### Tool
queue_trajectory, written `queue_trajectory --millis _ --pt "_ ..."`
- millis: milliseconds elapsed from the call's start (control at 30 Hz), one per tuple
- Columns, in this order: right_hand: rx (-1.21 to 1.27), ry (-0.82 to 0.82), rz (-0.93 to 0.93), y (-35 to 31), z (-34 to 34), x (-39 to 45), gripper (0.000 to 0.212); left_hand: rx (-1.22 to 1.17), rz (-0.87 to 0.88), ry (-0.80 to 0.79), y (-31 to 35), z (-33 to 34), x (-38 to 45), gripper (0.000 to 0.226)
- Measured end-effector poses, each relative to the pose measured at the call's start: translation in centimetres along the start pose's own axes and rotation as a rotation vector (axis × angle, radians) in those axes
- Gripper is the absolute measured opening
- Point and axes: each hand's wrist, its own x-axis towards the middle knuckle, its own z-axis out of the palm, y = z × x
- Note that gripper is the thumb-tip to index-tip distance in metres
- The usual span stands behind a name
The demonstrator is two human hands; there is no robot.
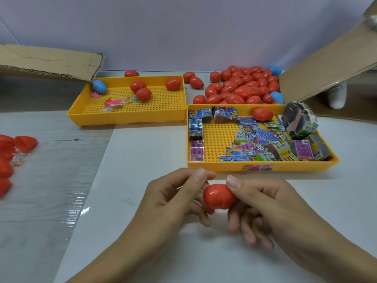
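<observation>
Red egg (219, 196) pinched by fingers of left hand (173, 198) and right hand (271, 203); leaflets (263, 137) illegible.

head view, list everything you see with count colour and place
held egg capsule: one, red, front centre
left tray: one, yellow, back left; holds three red eggs, one blue egg, pink toy packets
right tray: one, yellow, right; holds printed leaflets, banded bundles, one red egg
egg pile: many, red, a few blue, behind right tray
egg shells: several, red, left edge
cardboard flaps: two, brown, far left and far right
left hand, right hand: both pinch the held egg capsule
</observation>
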Motion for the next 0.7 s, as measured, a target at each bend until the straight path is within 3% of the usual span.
queue_trajectory --millis 100,200,267,433,567,700 --pt "0.05 0.045 -0.031 0.11 -0.19 0.12 0.044 -0.055 -0.073 -0.004 0.14 -0.09 0.18 0.049" --pt "0.056 0.017 -0.104 0.06 -0.29 -0.06 0.026 -0.075 -0.086 -0.009 0.1 -0.07 0.11 0.048" --pt "0.03 0.001 -0.156 0.19 -0.39 -0.16 0.026 -0.071 -0.088 -0.021 0.01 -0.08 0.02 0.047" --pt "-0.105 0.047 -0.306 0.55 -0.62 -0.21 0.037 -0.048 0.043 -0.014 -0.17 -0.55 -0.1 0.03" --pt "-0.085 0.078 -0.369 0.49 -0.78 -0.12 0.023 -0.039 0.143 -0.014 -0.22 -0.65 -0.05 0.033" --pt "-0.05 0.114 -0.385 0.64 -0.92 -0.02 0.026 -0.071 0.197 -0.045 -0.25 -0.53 -0.13 0.038"
